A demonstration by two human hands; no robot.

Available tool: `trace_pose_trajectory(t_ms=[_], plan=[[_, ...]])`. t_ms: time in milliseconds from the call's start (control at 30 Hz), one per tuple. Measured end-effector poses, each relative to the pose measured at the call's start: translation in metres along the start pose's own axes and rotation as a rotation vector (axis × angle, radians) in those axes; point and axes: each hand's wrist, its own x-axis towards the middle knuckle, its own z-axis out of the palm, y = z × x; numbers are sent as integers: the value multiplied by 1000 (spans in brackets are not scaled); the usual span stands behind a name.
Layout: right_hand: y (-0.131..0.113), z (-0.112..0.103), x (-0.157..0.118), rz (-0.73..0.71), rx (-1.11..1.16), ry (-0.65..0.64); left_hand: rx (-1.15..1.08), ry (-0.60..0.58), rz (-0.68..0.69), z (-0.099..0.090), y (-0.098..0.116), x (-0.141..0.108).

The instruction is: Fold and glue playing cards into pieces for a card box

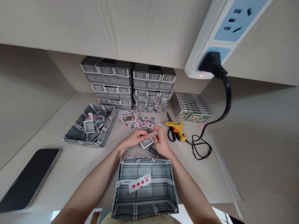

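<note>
Over the middle of the desk my left hand (135,138) and my right hand (161,142) meet, fingers pinched around a playing card (148,130). Exactly how the fingertips grip it is partly hidden. Just below them lies another playing card (146,144), back side up, and a further card (153,151) rests by my right wrist. Loose cards (140,122) and a face-up stack (128,117) are spread beyond the hands. Between my forearms stands an open box made of cards (144,205), with a cut diamond card (140,183) inside.
At left, a card-made box (102,137) holds scraps, near a dark phone (30,177). Stacked card boxes (112,77) stand behind. Right are a yellow glue gun (176,126) with black cord (202,152), scissors (171,133), card packs (191,107); a power strip (210,46) hangs above.
</note>
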Motion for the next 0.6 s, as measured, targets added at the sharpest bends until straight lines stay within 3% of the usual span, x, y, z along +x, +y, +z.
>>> trace_pose_trajectory(t_ms=[167, 367, 600], plan=[[0, -6, 2, 63, 4, -31, -74, 166, -31, -5, -3, -4], [12, -11, 3, 42, -204, -13, -8, 296, -36, -4, -10, -4], [21, -7, 6, 43, -265, 14, 277, 516, 13, -17, 10, -9]])
